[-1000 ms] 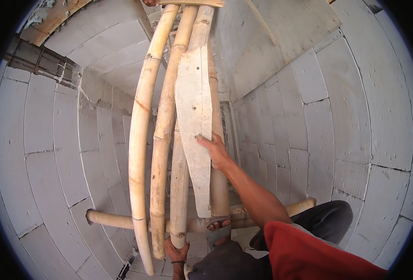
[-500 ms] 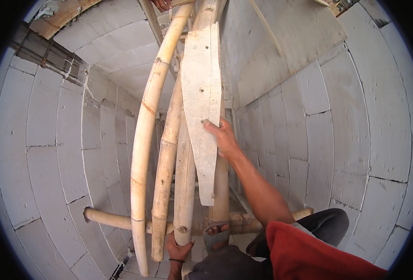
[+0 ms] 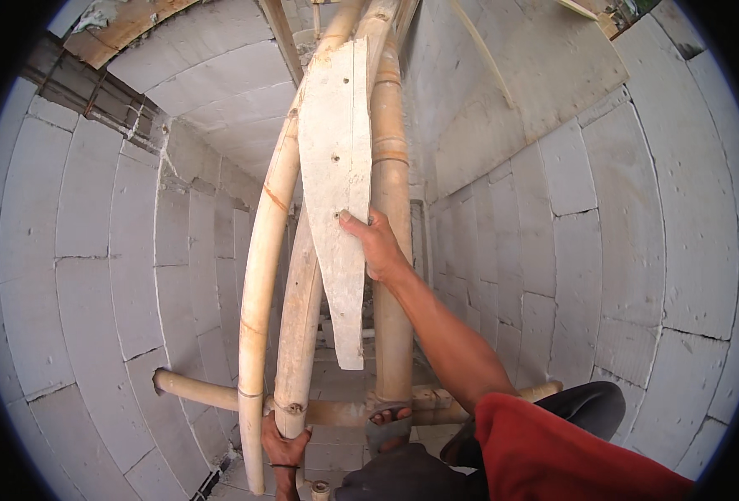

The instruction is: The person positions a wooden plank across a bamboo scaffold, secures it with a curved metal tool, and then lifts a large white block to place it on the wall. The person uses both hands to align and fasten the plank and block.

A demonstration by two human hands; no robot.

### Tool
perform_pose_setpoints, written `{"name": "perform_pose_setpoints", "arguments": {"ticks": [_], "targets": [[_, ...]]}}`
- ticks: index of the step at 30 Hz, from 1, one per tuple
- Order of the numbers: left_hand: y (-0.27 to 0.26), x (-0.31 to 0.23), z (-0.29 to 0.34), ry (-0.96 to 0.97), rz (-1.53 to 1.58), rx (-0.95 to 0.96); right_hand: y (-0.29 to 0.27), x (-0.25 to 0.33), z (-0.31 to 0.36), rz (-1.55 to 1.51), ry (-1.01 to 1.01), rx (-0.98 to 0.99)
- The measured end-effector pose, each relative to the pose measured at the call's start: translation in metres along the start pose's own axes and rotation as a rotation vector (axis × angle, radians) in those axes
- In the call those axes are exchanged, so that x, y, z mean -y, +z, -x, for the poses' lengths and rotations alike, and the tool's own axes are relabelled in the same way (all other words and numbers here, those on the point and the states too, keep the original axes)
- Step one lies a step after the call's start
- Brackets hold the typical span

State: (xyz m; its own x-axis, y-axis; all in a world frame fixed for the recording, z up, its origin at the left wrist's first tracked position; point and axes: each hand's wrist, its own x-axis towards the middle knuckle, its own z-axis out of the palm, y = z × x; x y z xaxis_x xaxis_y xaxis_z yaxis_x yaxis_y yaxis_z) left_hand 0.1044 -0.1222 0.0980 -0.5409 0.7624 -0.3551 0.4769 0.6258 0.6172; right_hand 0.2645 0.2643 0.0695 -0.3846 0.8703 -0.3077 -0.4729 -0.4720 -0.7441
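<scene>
Between two smooth grey block walls (image 3: 624, 250), one crosswise bamboo pole (image 3: 198, 391) is set; at least three long, tan, jointed bamboo poles (image 3: 297, 342) are seen lengthwise; above them, one flat, tapered, pale wooden board (image 3: 336, 184) with three holes is pinched at its right edge by the fingers of the right hand (image 3: 380, 249); one long pole's lower end is clasped by the fingers of the left hand (image 3: 284, 445).

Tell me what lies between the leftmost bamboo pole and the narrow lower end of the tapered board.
In the head view, another bamboo pole, held near its lower end by the left hand, lies between them.
</scene>
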Motion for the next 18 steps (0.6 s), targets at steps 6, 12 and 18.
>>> {"name": "perform_pose_setpoints", "arguments": {"ticks": [6,12,18], "targets": [[0.005,-0.021,-0.02,-0.012,0.062,0.002,0.006,0.022,-0.02,0.004,-0.04,0.013],[0.024,-0.038,-0.042,0.021,0.01,0.015,0.0,0.048,-0.05,0.027,-0.102,-0.004],[0.042,-0.081,-0.048,0.094,-0.004,0.036,-0.02,0.081,-0.078,0.098,-0.104,-0.024]]}}
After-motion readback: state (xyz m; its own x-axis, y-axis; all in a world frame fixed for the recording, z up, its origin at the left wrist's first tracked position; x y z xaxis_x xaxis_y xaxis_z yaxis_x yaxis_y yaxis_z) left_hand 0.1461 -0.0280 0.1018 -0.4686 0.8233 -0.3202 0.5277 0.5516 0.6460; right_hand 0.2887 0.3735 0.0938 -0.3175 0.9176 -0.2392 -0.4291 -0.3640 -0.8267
